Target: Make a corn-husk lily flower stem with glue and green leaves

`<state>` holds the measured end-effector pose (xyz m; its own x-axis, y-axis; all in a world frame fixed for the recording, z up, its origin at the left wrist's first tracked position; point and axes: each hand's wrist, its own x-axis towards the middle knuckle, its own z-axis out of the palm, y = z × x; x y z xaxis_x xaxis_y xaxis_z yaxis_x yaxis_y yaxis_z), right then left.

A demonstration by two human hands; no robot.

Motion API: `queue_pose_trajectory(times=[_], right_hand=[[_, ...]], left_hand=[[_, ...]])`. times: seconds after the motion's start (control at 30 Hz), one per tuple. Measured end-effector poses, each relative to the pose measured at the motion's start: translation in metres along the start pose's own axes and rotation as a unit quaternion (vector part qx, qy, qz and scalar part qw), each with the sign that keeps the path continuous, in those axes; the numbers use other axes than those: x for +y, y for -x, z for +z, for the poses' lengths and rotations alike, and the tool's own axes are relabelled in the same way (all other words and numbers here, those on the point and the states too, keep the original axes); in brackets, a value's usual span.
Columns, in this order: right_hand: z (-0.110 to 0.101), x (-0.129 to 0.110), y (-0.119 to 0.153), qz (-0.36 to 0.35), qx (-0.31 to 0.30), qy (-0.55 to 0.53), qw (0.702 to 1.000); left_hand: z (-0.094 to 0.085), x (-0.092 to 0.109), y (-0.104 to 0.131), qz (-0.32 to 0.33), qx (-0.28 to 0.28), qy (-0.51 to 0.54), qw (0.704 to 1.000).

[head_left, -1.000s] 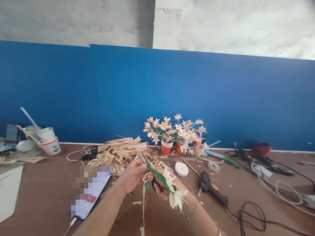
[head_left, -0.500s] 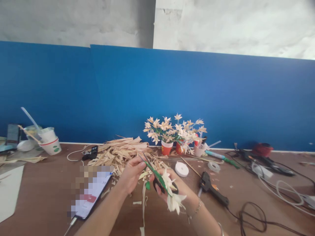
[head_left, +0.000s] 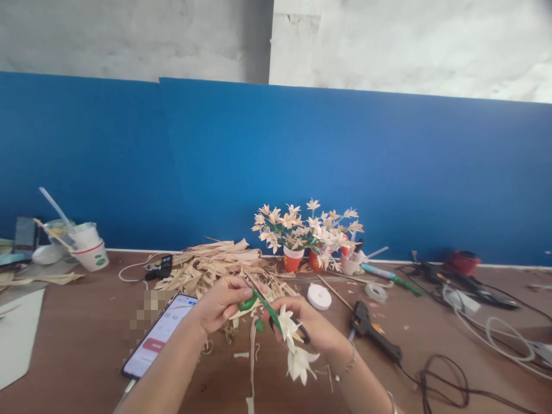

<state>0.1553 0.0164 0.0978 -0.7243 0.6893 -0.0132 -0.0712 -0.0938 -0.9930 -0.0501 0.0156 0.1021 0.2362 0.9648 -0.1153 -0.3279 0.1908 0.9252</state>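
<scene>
My left hand point(head_left: 222, 305) is closed, thumb and fingers pinching a rounded piece of green tape point(head_left: 248, 302) by the tip of a green-wrapped stem. That artificial flower stem point(head_left: 271, 313) slants down to two cream-white flowers point(head_left: 297, 363), which hang in front of my right hand. Black-handled scissors point(head_left: 305, 334) are gripped in my right hand point(head_left: 297, 316), their blades pointing up and left beside the stem. The flowers partly cover the right fingers, so whether they also hold the stem is unclear. Just below the hands is a small green scrap point(head_left: 259, 325).
Behind the hands lies a heap of dry husk strips point(head_left: 215, 259). Finished flowers point(head_left: 302, 227) stand in red cups point(head_left: 292, 261). To the right are a white tape roll point(head_left: 319, 296), a glue gun point(head_left: 373, 333) and cables point(head_left: 444, 374). A phone point(head_left: 159, 333) lies by my left forearm.
My left hand has shifted slightly left and down, and the rounded green piece now shows at its fingertips. The flowers have moved a little to the left and lower.
</scene>
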Motion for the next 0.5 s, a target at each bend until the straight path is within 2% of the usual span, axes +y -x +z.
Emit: queue_pose_trajectory(times=[0.3,0.5], right_hand=[[0.0013,-0.0045,0.0009,0.019,0.02,0.062,0.998],[0.0013,-0.0073,0.0,0.026,0.011,0.059,0.998]], left_hand=[[-0.0069,0.008,0.0018,-0.079,-0.027,-0.035,0.996],[-0.0044,-0.0004,-0.0029,-0.049,-0.003,-0.006,0.999]])
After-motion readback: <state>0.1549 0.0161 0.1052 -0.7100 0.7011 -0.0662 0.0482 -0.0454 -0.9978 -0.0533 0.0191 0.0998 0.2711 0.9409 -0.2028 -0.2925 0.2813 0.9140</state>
